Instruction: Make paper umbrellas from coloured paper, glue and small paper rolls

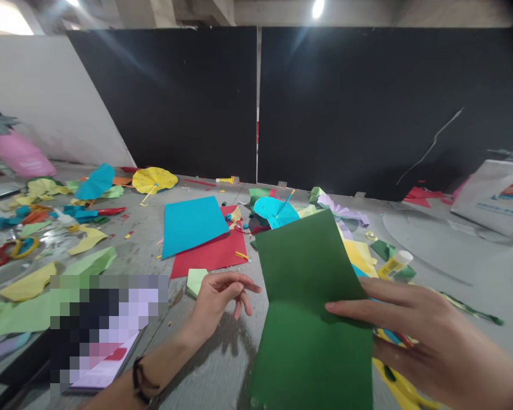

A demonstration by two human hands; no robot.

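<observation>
A sheet of dark green paper (pixel 310 279), creased across its middle, stands in front of me above the table. My right hand (pixel 419 324) grips its right edge, with a finger on the near face and other fingers behind. To the left of the paper is my left hand (pixel 227 296), holding nothing, its fingers loosely bent and apart, the fingertips just short of the green edge. A dark bracelet circles the left wrist. Beyond the left hand lie a blue paper sheet (pixel 194 223) and a red paper sheet (pixel 214 253), the blue partly covering the red.
A glue stick (pixel 397 264) stands right of the green paper. Paper umbrellas in yellow (pixel 154 180) and blue (pixel 277 212) lie toward the black panels (pixel 166 97). Scissors (pixel 12 251) and paper scraps cover the left side; a phone-like device (pixel 111 347), blurred out, sits front left.
</observation>
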